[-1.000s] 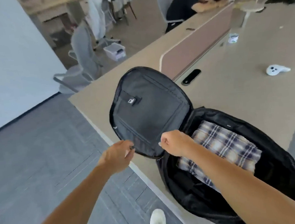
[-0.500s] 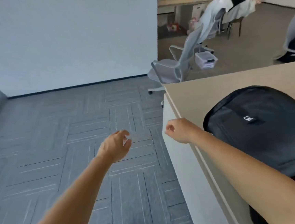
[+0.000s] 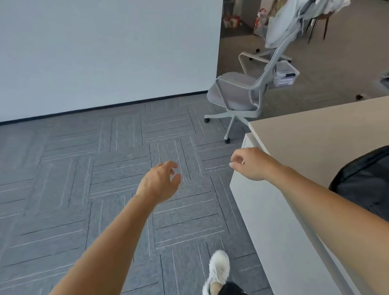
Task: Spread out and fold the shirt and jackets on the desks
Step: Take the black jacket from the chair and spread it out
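Observation:
Both of my hands hang in the air over the grey carpet, left of the desk point(image 3: 328, 131). My left hand point(image 3: 161, 183) holds nothing, its fingers loosely curled. At the desk's corner, my right hand point(image 3: 249, 163) has its fingers curled in and also holds nothing. The black backpack point(image 3: 380, 185) lies on the desk at the right edge of the view, its lid down. No shirt shows. A pale jacket point(image 3: 294, 14) hangs over a chair back far behind.
A grey office chair point(image 3: 238, 91) stands on the carpet just beyond the desk corner, with a clear plastic box point(image 3: 285, 76) behind it. A white wall runs along the left. My white shoe point(image 3: 217, 274) is on the carpet beside the desk's side panel.
One second ago both hands held the open backpack flap over a plaid shirt. The flap is now down, both hands have let go, and my view has swung left toward the floor.

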{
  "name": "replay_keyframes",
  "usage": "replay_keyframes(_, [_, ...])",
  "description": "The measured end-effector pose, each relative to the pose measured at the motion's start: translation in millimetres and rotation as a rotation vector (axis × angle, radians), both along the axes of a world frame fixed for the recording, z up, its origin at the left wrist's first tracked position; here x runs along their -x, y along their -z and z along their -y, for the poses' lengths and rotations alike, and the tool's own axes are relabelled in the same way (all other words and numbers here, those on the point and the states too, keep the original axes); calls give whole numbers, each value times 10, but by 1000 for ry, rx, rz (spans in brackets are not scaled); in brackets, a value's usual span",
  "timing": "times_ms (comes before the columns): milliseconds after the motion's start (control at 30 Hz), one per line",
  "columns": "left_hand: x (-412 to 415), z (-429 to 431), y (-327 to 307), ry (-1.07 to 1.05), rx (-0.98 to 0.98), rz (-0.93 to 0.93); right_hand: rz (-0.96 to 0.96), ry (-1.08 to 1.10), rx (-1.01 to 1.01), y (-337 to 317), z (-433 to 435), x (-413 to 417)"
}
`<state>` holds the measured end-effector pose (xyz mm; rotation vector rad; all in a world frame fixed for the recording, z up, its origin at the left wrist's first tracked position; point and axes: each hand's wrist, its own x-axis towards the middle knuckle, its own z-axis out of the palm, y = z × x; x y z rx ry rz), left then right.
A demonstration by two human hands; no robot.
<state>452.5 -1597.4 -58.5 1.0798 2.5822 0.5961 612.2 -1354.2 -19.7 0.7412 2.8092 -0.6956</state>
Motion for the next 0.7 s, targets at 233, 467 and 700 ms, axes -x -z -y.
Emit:
replay_keyframes(233, [1248, -1087, 10, 39, 106, -5, -58, 94, 21, 134, -1134, 1196])
replay_keyframes(467, [2516, -2137, -198, 75, 130, -36, -19, 105, -28, -1, -2217, 2328])
replay_keyframes(700, [3840, -3468, 126, 196, 150, 23, 51, 240, -48, -7, -3272, 3244])
